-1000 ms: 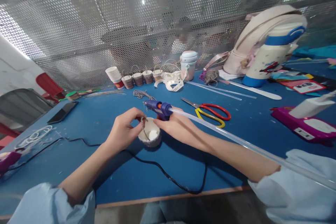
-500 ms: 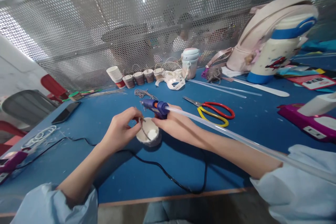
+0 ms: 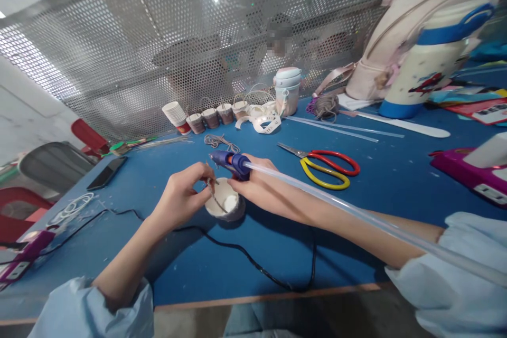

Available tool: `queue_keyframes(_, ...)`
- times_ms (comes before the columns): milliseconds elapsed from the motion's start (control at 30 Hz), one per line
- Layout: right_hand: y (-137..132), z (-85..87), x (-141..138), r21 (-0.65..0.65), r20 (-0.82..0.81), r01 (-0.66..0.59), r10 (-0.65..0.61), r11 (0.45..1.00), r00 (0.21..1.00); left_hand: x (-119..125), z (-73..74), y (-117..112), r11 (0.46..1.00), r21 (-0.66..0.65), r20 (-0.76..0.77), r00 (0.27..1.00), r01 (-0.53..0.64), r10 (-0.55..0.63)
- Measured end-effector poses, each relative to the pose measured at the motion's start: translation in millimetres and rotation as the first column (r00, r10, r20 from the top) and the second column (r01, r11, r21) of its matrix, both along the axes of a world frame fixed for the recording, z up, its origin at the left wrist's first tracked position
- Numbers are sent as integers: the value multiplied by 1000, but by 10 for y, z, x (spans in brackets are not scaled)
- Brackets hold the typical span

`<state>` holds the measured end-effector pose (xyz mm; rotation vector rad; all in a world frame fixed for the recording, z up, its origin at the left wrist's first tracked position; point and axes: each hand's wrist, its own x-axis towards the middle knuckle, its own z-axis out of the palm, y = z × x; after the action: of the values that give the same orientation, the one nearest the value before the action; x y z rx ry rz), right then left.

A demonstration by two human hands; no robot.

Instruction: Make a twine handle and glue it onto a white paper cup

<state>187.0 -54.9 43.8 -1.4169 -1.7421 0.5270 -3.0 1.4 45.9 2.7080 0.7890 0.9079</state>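
A small paper cup (image 3: 228,215), white inside with grey cord around its outside, stands tilted between my hands. My left hand (image 3: 186,187) pinches a piece of grey cord (image 3: 216,198) at the cup's left rim; part of the cord hangs inside the cup. In my right hand (image 3: 259,185) is a blue hot glue gun (image 3: 232,162), its nozzle pointing left above the cup's far rim. A long clear glue stick (image 3: 317,190) runs from the back of the gun over my right forearm. My right thumb is close to the cup's rim.
Scissors (image 3: 325,163) with red and yellow handles lie right of my hands. Behind are loose grey cord (image 3: 222,142), several wrapped cups (image 3: 210,118), stacked paper cups (image 3: 175,115) and a bottle (image 3: 287,92). A black cable (image 3: 245,253) loops in front. Power strips (image 3: 475,171) flank both sides.
The whole view has shifted slightly, with the right-side objects moving outward. My hands, the glue gun and the cup keep nearly the same arrangement; the gun sits marginally further left.
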Motion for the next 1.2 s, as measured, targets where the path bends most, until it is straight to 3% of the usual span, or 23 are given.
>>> queue_keyframes(433,10,-17,-4,18,-19,-7,7,1000,1000,43,-3,-51,989,146,-18,999,-30,33)
queue_keyframes(700,44,-64,-11,39,-28,-3,4,999,1000,48,-46,-47,986,141,31,996,-89,86)
queue_keyframes(1000,74,-133,-3,58,-33,34,-32,998,999,31,-86,-25,980,-48,67,978,-192,195)
queue_keyframes(1200,71,-86,2,11,-85,26,-25,1000,996,23,-129,24,952,-218,92,967,-214,239)
